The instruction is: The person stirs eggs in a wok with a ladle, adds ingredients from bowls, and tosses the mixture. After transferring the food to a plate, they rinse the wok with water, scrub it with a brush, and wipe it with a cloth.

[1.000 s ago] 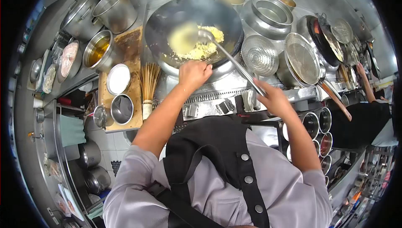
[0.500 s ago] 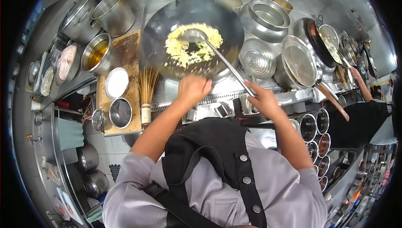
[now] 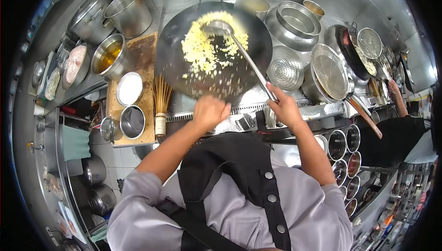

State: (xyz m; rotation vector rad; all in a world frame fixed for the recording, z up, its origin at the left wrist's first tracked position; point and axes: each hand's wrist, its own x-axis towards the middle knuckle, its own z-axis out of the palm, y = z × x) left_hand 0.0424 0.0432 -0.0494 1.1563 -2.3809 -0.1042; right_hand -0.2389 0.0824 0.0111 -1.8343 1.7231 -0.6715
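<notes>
My right hand is closed round the handle end of a long metal ladle. The ladle's bowl rests among yellow and white bits, which look like egg fried rice, in a large dark wok. Loose grains are scattered, blurred, over the near slope of the wok. At the wok's near edge my left hand is closed in a fist, gripping the rim or a near handle that the fingers hide. A second loop handle stands up from the far rim.
Left of the wok, a bamboo brush, a white-filled bowl and a pot of yellow liquid stand close. A perforated strainer and mesh sieve lie right. Another person's arm works over a second wok.
The rice has spread from a ring into a looser heap reaching farther up the far side. The ladle's bowl has moved slightly up and right, and the wok has shifted a little.
</notes>
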